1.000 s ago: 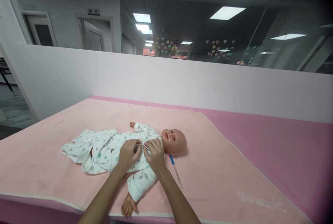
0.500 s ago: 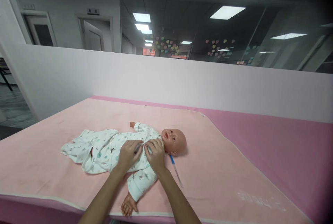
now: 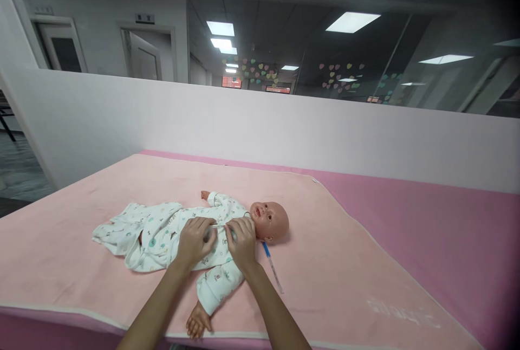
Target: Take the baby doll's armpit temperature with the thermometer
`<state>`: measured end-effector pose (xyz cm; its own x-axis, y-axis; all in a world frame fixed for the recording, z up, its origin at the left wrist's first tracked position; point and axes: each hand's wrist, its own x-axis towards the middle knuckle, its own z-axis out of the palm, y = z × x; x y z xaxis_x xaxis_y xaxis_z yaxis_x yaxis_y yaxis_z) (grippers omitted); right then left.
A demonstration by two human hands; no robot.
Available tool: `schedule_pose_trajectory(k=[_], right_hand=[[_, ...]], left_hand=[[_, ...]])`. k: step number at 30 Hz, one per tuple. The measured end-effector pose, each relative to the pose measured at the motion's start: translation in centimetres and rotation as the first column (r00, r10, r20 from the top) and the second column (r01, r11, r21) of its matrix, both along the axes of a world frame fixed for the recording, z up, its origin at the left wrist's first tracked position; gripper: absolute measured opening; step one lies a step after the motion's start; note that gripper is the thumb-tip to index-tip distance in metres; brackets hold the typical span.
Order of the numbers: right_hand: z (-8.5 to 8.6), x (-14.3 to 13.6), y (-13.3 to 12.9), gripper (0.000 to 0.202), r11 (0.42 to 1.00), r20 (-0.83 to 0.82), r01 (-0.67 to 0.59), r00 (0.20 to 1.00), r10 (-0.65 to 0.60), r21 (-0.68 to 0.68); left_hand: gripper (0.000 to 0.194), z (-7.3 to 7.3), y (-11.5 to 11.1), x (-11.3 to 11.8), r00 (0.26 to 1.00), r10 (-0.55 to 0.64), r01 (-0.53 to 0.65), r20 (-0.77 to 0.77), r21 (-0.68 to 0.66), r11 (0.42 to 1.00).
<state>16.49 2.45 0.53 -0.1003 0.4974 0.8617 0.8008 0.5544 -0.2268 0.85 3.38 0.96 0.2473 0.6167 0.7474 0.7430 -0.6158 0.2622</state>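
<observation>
Doll [image 3: 269, 221] is lying face up, and the left hand [image 3: 194, 241] and right hand [image 3: 242, 241] are working just above its chest. Both are curling in and seem to be pinching a thin white strip [image 3: 220, 226] between them; the fingers are hiding its ends. Pulling gently and evenly would likely be helping the strip lie flat, and pressing lightly would be saving the cloth from bunching up.

The white suit [image 3: 158, 233] is looking soft, with tiny pictures all over and lots of wrinkles by the legs. The doll's head is looking round, smooth and a bit shiny, like rubber. Near it, a skinny stick with a blue end [image 3: 266, 250] is resting at a slant. Everything is lying on a fuzzy peach blanket [image 3: 345, 274] with a pale edge, and a darker pink cover [image 3: 410, 214] is peeking out. Behind, a plain white wall [image 3: 284, 128] is standing.
</observation>
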Motion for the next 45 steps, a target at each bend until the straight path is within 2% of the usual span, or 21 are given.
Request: schedule_pose_trajectory(k=[5, 9, 13, 22, 27, 31, 38, 45], right_hand=[[0.0, 0.0, 0.0, 0.009, 1.0, -0.04, -0.006, 0.999, 0.006, -0.011], [-0.1, -0.2, 0.1, 0.011, 1.0, -0.049, -0.013, 0.999, 0.012, -0.028], [0.0, -0.2, 0.0, 0.012, 0.999, -0.048, 0.002, 0.999, -0.003, -0.032], [-0.1, -0.2, 0.0, 0.011, 0.999, -0.042, 0.014, 0.999, -0.016, -0.037], [-0.2, -0.2, 0.1, 0.011, 0.999, -0.045, 0.02, 0.999, -0.022, -0.044], [-0.2, -0.2, 0.1, 0.01, 0.998, -0.049, 0.02, 0.999, -0.023, -0.054], [-0.2, -0.2, 0.1, 0.011, 0.999, -0.027, 0.035, 0.999, -0.036, -0.031], [-0.1, -0.2, 0.0, 0.011, 1.0, -0.083, -0.015, 0.996, 0.013, -0.021]], left_hand=[[0.011, -0.6, 0.1, -2.8, 0.997, 0.078, -0.078, 0.012, 0.017, 0.997], [0.012, -0.8, -0.2, -3.9, 0.998, 0.065, -0.065, 0.005, -0.002, 0.998], [0.01, -0.8, -0.4, -3.6, 0.999, 0.039, -0.039, -0.005, 0.005, 0.999], [0.013, -1.1, -0.2, -3.1, 0.995, 0.094, -0.093, -0.027, 0.032, 0.995], [0.013, -1.2, -0.1, -3.4, 0.996, 0.08, -0.077, -0.038, 0.084, 0.994], [0.013, -1.2, -0.1, -3.4, 0.996, 0.082, -0.08, -0.041, 0.064, 0.995], [0.017, -1.5, 0.0, -3.0, 0.986, 0.16, -0.162, 0.039, 0.043, 0.986], [0.017, -1.8, 0.1, -2.9, 0.977, 0.188, -0.191, 0.097, 0.014, 0.982]])
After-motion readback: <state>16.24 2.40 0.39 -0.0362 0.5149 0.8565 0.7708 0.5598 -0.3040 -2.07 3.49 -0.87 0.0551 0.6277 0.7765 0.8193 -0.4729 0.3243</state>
